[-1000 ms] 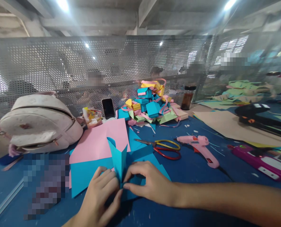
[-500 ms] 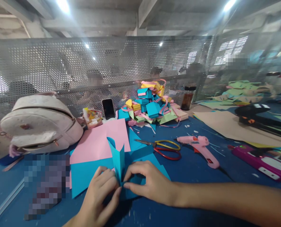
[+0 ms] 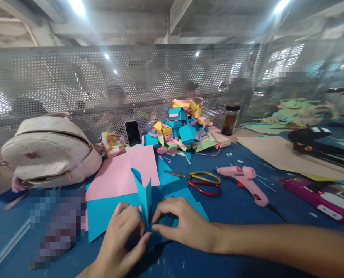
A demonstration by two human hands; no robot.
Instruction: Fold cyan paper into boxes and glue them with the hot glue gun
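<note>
White backpack (image 3: 50, 154) set at far left on table (image 3: 235, 210). Pink sheet (image 3: 122, 173) laid partly over blue sheet (image 3: 111, 212). Left hand (image 3: 124, 227) placed against folded blue paper (image 3: 144, 195); whether its grip is closed cannot be told. Paper stood upright between hands, base pinched in grip of right hand (image 3: 182, 222). Farther right, scissors (image 3: 188, 177) and pink glue gun (image 3: 249, 181) laid.

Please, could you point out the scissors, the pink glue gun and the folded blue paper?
Scissors (image 3: 189, 177), head view: the pivot.
Pink glue gun (image 3: 242, 173), head view: the body.
Folded blue paper (image 3: 144, 196), head view: upright panel.
</note>
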